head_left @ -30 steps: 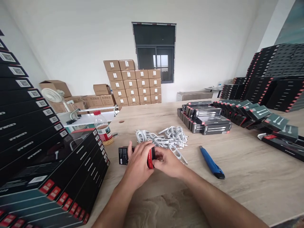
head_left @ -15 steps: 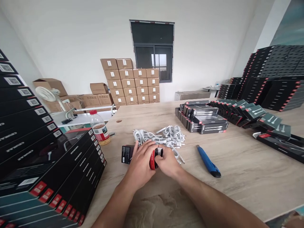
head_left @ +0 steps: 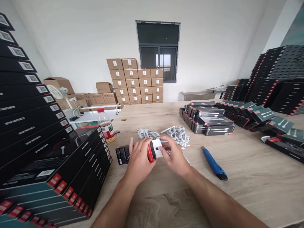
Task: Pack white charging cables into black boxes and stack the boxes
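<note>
A worker's left hand (head_left: pixel 140 155) clamps its fingers around a box (head_left: pixel 151 152) over the desk (head_left: pixel 251 177), apparently to steady it, while the right hand's (head_left: pixel 175 155) fingers pinch the white insert (head_left: pixel 157 147) jutting from its end. The box lies just left of the right fingertips. Cables (head_left: pixel 178 134) lie just beyond both hands' fingers; a knife (head_left: pixel 213 163) rests to their right, seemingly kept handy.

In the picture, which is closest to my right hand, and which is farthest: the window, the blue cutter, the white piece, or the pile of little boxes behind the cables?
From your right hand, nearest first:
1. White piece: at your fingers.
2. Blue cutter: on the table, to your right.
3. Pile of little boxes: farther up the table, to the right.
4. Window: in the back wall.
</note>
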Available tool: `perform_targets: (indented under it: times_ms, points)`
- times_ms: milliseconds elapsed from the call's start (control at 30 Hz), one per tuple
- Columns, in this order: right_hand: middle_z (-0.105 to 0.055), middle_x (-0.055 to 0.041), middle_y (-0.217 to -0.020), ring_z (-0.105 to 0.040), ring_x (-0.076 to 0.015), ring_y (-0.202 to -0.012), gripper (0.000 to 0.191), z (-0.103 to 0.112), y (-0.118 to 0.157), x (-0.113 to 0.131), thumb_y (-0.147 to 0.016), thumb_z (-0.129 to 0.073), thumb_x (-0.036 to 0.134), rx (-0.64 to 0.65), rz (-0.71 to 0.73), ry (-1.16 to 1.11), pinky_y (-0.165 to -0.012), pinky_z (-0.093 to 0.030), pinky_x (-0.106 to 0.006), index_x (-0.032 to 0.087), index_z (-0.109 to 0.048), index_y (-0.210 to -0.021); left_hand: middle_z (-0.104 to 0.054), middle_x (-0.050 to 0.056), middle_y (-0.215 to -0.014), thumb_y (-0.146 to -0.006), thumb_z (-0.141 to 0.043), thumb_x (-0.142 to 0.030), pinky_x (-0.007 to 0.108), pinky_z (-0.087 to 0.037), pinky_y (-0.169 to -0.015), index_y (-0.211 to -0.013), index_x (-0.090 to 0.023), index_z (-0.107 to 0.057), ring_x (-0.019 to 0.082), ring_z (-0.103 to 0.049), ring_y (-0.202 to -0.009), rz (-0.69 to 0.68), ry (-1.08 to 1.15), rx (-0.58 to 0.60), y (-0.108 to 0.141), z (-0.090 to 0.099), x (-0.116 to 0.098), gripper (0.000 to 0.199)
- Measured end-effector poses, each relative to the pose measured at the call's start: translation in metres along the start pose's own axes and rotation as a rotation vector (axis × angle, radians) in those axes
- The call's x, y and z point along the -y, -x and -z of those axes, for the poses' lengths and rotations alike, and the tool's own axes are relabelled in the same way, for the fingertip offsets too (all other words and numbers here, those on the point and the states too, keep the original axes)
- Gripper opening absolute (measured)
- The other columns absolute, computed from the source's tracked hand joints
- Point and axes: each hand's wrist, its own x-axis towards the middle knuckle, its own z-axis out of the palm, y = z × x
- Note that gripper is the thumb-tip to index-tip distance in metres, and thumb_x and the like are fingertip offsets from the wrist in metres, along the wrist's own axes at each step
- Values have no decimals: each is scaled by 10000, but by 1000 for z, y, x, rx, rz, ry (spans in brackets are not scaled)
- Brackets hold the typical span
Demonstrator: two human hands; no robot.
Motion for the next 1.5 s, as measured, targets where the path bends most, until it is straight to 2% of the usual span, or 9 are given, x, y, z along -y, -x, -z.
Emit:
perform_targets:
  times_ms: [167,467,567,633,767,900,1100,1267,1500]
  points:
    - [-544,-96,-1431,-485,-289,-1335,300,1,-2,0,-907,-473,95,-6,184,219,-1093,-423,-520,268,-703,-992,-663,87,-1262,-732,-650,-150,503,-227,-1179,-1283,-243,-478,288,-581,-1203,21,-44,-32,0,-3,-8,585]
    - [-530,-49,-1447,-329,-253,-1458,318,-17,1,5,-866,-502,135,106,-208,-9,-1208,-235,-530,281,-720,-1045,-672,106,-1256,-753,-629,-162,473,-363,-966,-1294,-215,-506,322,-587,-1137,84,-177,-33,0,-7,-16,557]
    - [-555,-45,-1387,-373,-274,-1421,50,-12,-6,2,-809,-659,275,-5,-341,-147,-1184,-265,-493,250,-683,-773,-681,92,-1244,-792,-615,-193,458,-379,-934,-1322,-221,-514,318,-597,-1120,61,-196,-4,-3,-8,-21,540]
    - [-605,-67,-1306,-497,-289,-1308,221,-2,-13,-5,-747,-748,399,-143,-365,-241,-1118,-359,-454,229,-625,-677,-678,99,-1253,-802,-620,-222,457,-389,-920,-1359,-210,-506,328,-601,-1116,60,-217,0,-5,-8,-25,568]
    - [-698,-86,-1048,-658,-270,-981,378,27,-27,-27,-836,-583,589,-346,-418,-289,-889,-507,-423,216,-641,-833,-690,111,-1212,-786,-661,-294,480,-416,-893,-1392,-184,-507,356,-617,-1070,97,-251,39,-5,-6,-25,634]
    - [-668,-109,-1150,-557,-325,-1188,413,48,-31,-36,-770,-670,562,-444,-384,-170,-1012,-440,-488,213,-665,-990,-701,125,-1180,-777,-681,-335,497,-446,-880,-1369,-183,-537,361,-640,-1034,129,-264,108,0,-6,-19,628]
    - [-489,-88,-1494,-260,-368,-1462,163,50,-19,-30,-824,-688,336,-48,-124,399,-1144,-219,-655,281,-750,-964,-695,126,-1181,-763,-695,-323,511,-456,-902,-1351,-194,-550,363,-641,-1069,136,-249,148,5,-6,-14,619]
    - [-515,-96,-1494,-246,-365,-1483,86,52,-17,-30,-855,-676,292,156,-151,403,-1139,-231,-660,244,-742,-826,-689,118,-1204,-766,-694,-318,502,-455,-912,-1337,-205,-549,354,-636,-1096,165,-229,202,6,-5,-12,600]
    - [-704,-108,-1227,-570,-299,-1239,225,59,-27,-49,-864,-631,434,-250,-204,206,-1103,-369,-520,236,-724,-811,-699,133,-1188,-755,-711,-332,505,-457,-926,-1307,-185,-571,363,-640,-1106,258,-203,364,6,-2,-12,587]
